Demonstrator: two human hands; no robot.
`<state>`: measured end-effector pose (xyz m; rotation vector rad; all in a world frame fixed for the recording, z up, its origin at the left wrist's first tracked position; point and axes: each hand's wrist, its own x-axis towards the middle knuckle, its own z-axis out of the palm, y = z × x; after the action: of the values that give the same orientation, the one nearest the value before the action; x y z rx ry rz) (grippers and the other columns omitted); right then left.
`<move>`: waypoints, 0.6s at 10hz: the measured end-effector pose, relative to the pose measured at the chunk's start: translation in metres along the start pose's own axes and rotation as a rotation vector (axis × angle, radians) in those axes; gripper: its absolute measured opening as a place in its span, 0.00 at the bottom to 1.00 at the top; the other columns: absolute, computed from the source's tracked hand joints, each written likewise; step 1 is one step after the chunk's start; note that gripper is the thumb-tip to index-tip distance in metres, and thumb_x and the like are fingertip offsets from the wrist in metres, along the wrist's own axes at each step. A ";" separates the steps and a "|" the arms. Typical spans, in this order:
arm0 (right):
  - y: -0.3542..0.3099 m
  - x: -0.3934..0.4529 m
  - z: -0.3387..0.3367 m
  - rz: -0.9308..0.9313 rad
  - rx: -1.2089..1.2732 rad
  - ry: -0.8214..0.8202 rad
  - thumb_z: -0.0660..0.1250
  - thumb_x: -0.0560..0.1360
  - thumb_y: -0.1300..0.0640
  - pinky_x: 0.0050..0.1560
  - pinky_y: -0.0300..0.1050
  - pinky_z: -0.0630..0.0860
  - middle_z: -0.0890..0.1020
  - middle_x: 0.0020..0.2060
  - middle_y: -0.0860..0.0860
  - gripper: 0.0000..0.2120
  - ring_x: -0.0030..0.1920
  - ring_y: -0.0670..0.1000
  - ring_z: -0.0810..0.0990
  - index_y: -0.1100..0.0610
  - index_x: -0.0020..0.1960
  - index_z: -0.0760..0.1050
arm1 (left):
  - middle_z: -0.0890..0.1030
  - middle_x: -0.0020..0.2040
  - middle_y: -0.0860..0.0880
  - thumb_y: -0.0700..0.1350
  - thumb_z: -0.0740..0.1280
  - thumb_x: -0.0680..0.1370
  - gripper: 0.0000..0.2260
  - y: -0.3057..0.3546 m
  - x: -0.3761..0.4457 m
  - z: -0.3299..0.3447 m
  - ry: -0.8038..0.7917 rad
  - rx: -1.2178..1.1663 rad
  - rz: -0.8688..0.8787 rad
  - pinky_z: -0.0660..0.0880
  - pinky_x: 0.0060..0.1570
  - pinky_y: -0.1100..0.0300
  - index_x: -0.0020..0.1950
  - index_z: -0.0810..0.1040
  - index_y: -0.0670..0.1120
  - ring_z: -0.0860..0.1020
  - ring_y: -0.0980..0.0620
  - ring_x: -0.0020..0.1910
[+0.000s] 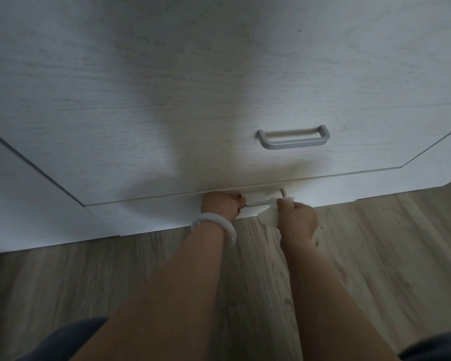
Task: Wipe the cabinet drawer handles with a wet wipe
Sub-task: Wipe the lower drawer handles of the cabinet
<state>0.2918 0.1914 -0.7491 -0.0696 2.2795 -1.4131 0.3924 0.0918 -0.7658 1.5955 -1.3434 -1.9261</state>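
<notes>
Right hand [298,217] presses wipe [271,217] on horizontal lower handle [258,203].

No readable text, label, brand, number or sign is showing anywhere on the pale wood-grain cabinet drawer front [167,100] or elsewhere.

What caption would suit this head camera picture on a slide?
Left hand steadies the bottom drawer handle while the right hand rubs it with a wet wipe.
</notes>
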 end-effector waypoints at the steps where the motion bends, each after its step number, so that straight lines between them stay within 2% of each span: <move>1: -0.004 -0.003 -0.001 0.063 0.116 0.076 0.68 0.76 0.55 0.40 0.45 0.72 0.78 0.37 0.53 0.11 0.41 0.54 0.78 0.64 0.45 0.77 | 0.79 0.35 0.48 0.36 0.70 0.75 0.11 -0.001 0.000 0.001 -0.004 0.014 0.017 0.77 0.57 0.50 0.36 0.77 0.48 0.78 0.46 0.43; 2: -0.012 0.003 0.004 0.056 0.150 0.008 0.68 0.76 0.55 0.44 0.47 0.75 0.78 0.48 0.54 0.14 0.47 0.53 0.78 0.64 0.57 0.74 | 0.79 0.32 0.50 0.36 0.70 0.75 0.11 -0.001 0.000 0.000 -0.008 0.013 0.021 0.77 0.56 0.49 0.35 0.77 0.48 0.78 0.47 0.42; 3: -0.012 0.001 0.013 0.059 0.147 -0.061 0.66 0.77 0.56 0.36 0.46 0.75 0.78 0.40 0.57 0.12 0.37 0.54 0.76 0.67 0.49 0.77 | 0.79 0.34 0.48 0.35 0.70 0.75 0.11 -0.001 0.002 -0.001 -0.013 -0.010 0.004 0.77 0.56 0.49 0.35 0.77 0.47 0.78 0.46 0.43; 4: -0.005 -0.011 0.015 0.195 0.213 -0.121 0.67 0.76 0.58 0.38 0.45 0.76 0.78 0.38 0.57 0.08 0.37 0.52 0.77 0.63 0.42 0.77 | 0.79 0.34 0.48 0.35 0.71 0.75 0.10 -0.001 0.003 -0.001 -0.017 -0.025 -0.007 0.77 0.57 0.49 0.35 0.77 0.47 0.79 0.46 0.44; 5: -0.001 -0.022 0.017 0.222 0.195 -0.231 0.67 0.77 0.58 0.39 0.43 0.78 0.79 0.37 0.57 0.08 0.36 0.52 0.78 0.63 0.43 0.77 | 0.80 0.33 0.48 0.35 0.71 0.74 0.10 -0.001 0.004 -0.001 -0.020 -0.036 -0.013 0.77 0.56 0.50 0.36 0.78 0.46 0.79 0.46 0.43; 6: -0.007 -0.018 0.016 0.248 0.269 -0.117 0.69 0.75 0.55 0.49 0.52 0.80 0.80 0.41 0.63 0.12 0.43 0.59 0.81 0.65 0.43 0.78 | 0.79 0.27 0.54 0.35 0.72 0.74 0.10 0.000 0.004 -0.002 -0.020 -0.049 -0.019 0.78 0.54 0.52 0.35 0.78 0.47 0.79 0.47 0.41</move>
<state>0.3129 0.1800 -0.7430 0.2028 1.9108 -1.5236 0.3928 0.0882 -0.7685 1.5753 -1.2827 -1.9760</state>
